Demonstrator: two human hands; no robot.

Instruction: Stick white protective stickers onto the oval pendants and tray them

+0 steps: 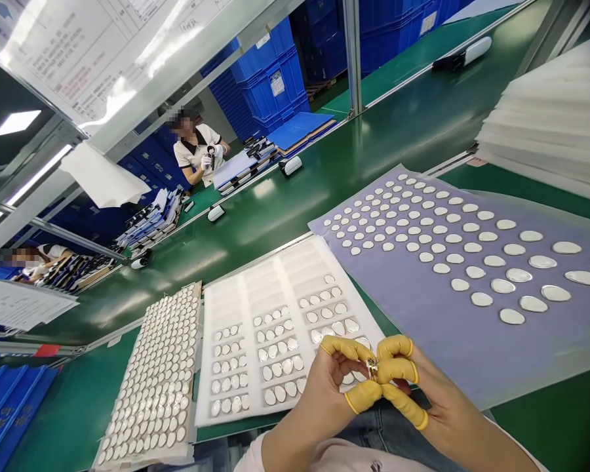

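Fingers [397, 371] in yellow cots [407, 401] clench a tiny metal part [372, 369], left hand [319, 410] and right hand [445, 423] meeting to steady it above the white tray [255, 295] of metal discs [276, 370].

Room: stacked blue plastic crates [270, 72] | green workbench belt [295, 196] | steel upright [353, 52] | white ceiling light [17, 122]

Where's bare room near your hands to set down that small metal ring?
Green bench shows between the lavender plastic sheet and your right hand, and also left of the white tray packed with metal ovals. The white foam tray's far pockets are unfilled. Crowded: the packed tray and the sheet's oval rows.
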